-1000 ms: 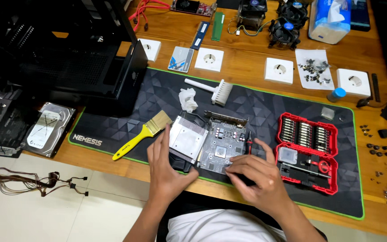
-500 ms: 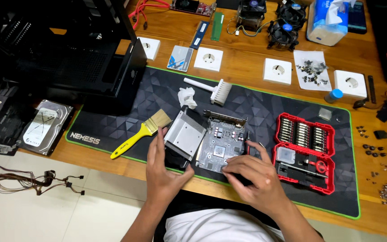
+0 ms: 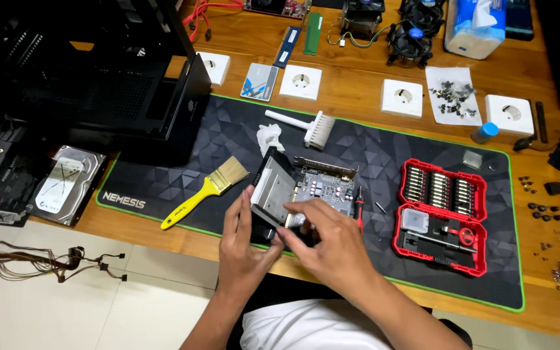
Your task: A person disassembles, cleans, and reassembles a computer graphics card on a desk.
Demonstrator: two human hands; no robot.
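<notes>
Tilting up since before, the heatsink cover point(image 3: 272, 188) is hinging leftward off the graphics card board point(image 3: 322, 191), left hand point(image 3: 244, 243) gripping its near edge, right hand point(image 3: 328, 243) pinching beside it.

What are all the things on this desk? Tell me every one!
Heatsink: one, silver, tilted up off the board.
Circuit board: one, grey, mat centre.
Paintbrush: one, yellow handle, mat left.
White brush: one, mat top.
Bit case: one, red, open, mat right.
Wall sockets: five, white, along the wooden table.
Hard drive: one, silver, left edge.
Computer case: one, black, top left.
Screws: a pile on white paper.
Tissue pack: one, blue-white, top.
Left hand: holds the heatsink.
Right hand: fingers on the board.
</notes>
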